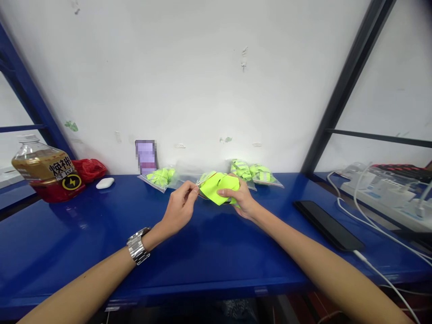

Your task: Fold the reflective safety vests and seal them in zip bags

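My right hand (241,196) is wrapped round a folded bundle of neon-yellow fabric (218,188), thumb on top. At the bundle's left side, my left hand (184,203) pinches the edge of a clear plastic bag (192,168), whose film spreads out behind the bundle. Part of the fabric seems to sit at the bag's mouth; how far inside it is I cannot tell. Behind my hands, against the wall, lie clear bags with similar yellow fabric: one bagged bundle (161,177) on the left, and two on the right, a nearer one (241,170) and a farther one (262,174).
On the blue table (209,256) a large drink bottle (49,171) stands left, beside a red plastic bag (89,170) and a white earbud case (105,183). A phone (146,156) leans on the wall. Right are a black phone (327,225) on a cable and power strips (388,191).
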The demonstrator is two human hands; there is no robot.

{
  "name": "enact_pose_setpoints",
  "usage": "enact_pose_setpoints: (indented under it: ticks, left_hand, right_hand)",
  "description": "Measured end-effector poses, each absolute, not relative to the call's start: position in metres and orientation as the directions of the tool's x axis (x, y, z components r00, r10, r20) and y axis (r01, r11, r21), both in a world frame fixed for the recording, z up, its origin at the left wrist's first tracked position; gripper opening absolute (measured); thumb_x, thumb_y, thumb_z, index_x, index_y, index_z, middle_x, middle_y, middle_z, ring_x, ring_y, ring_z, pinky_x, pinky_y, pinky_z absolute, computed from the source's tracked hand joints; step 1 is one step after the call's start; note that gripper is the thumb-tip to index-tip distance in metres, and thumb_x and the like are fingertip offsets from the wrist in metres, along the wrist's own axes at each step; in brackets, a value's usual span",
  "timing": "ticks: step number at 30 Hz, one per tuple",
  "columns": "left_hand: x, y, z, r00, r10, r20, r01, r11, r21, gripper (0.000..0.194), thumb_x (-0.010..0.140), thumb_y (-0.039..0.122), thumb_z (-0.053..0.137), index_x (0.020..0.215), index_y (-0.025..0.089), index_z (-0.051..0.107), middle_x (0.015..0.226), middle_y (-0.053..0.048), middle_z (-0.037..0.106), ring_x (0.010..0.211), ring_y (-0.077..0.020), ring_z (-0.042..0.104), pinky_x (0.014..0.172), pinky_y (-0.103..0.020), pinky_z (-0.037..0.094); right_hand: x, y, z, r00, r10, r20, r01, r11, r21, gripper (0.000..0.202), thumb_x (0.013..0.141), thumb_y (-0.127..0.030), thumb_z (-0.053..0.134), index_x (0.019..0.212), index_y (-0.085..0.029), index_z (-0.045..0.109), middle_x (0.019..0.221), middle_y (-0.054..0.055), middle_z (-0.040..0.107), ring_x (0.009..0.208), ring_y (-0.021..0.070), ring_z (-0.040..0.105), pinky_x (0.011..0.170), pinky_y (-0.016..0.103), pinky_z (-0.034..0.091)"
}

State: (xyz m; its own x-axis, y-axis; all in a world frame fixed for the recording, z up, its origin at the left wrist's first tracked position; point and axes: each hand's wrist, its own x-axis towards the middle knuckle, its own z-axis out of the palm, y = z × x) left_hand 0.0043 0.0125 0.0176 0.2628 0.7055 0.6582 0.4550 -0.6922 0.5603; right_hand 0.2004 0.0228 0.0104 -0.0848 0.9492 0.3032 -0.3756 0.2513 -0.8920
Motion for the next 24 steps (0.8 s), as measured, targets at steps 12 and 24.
enact_pose_setpoints:
  ticks: [12, 24]
  left_hand:
    - [0.020, 0.006, 0.002, 0.704, 0.283, 0.651, 0.571, -0.771, -0.282, 0.023, 0.094, 0.013, 0.035, 0.077, 0.016, 0.051, 0.073, -0.006, 0.051, 0.073, -0.0205, 0.045, 0.068, -0.035, 0.043]
    - [-0.011, 0.026, 0.039, 0.759, 0.264, 0.595, 0.565, -0.721, -0.401, 0.103, 0.066, 0.064, 0.070, 0.139, 0.002, 0.032, 0.140, -0.028, 0.040, 0.129, -0.0423, 0.038, 0.105, -0.056, 0.034]
  right_hand:
    - [0.183, 0.027, -0.006, 0.099, 0.818, 0.567, 0.300, 0.519, -0.800, 0.043, 0.058, -0.034, 0.075, 0.094, -0.022, 0.055, 0.085, 0.000, 0.059, 0.080, 0.0196, 0.054, 0.078, 0.033, 0.045]
    - [0.196, 0.019, 0.009, -0.074, 0.879, 0.470, 0.098, 0.476, -0.874, 0.051, 0.054, -0.041, 0.083, 0.090, -0.019, 0.055, 0.079, -0.001, 0.056, 0.071, 0.0153, 0.052, 0.066, 0.028, 0.044]
